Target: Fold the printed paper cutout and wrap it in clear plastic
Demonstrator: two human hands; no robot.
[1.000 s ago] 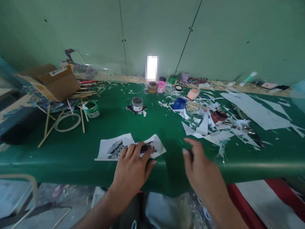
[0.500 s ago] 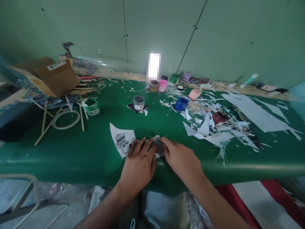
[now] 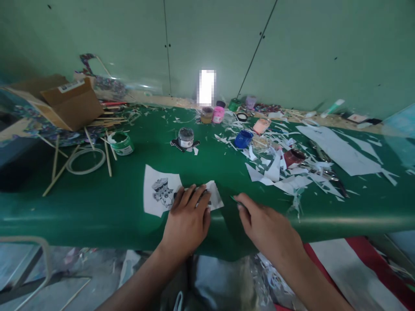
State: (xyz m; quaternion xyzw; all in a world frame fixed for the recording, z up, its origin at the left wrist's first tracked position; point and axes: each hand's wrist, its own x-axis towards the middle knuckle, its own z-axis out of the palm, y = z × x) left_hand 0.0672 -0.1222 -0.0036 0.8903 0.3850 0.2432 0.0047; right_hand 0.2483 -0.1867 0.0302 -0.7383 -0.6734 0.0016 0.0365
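Observation:
My left hand [image 3: 189,214] lies with its fingers out flat, pressing a piece of white paper [image 3: 149,183] onto the green tabletop. A black-and-white printed figure [image 3: 163,191] shows on the paper left of my fingers, and more dark print is partly covered by them. To the right of the paper, apart from it, my right hand [image 3: 264,220] is closed in a pinch. Between its thumb and forefinger sticks out the tip of a thin green pointed tool [image 3: 232,198]; the rest is hidden in the hand.
A black paint jar [image 3: 186,138] stands beyond the paper on a dark cut-out. Farther left are a green paint jar [image 3: 120,143], a clear ring [image 3: 86,161], sticks and a cardboard box [image 3: 73,103]. Paper scraps [image 3: 274,168] surround blue [image 3: 244,139] and dark red [image 3: 294,158] jars at right.
My right hand has drawn away from the paper to the right, with the green tool in it. The left hand stays on the paper, whose left part looks less curled.

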